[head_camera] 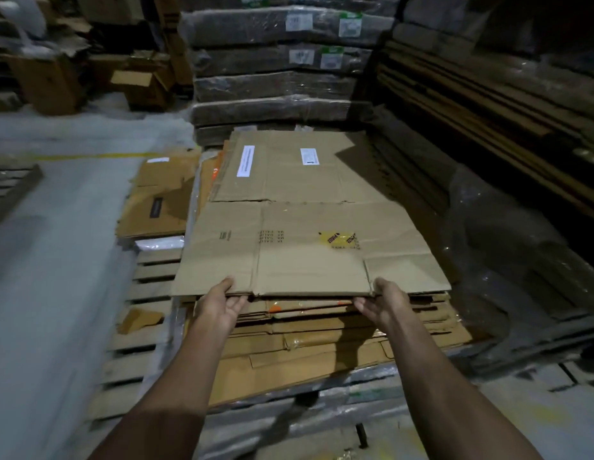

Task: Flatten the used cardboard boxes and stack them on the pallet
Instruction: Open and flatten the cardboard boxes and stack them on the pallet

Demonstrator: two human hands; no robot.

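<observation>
Stacking step in hand: at lower centre of the frame the left hand [222, 302] and right hand [383, 300] each pinch the near edge of a flattened cardboard box [305, 250] atop the pallet's [149, 280] stack; next, judged, square and release it.

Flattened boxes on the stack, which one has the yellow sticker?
The top flattened box, nearest the person, held at its near edge by both hands. The box behind it carries only two white labels.
</observation>
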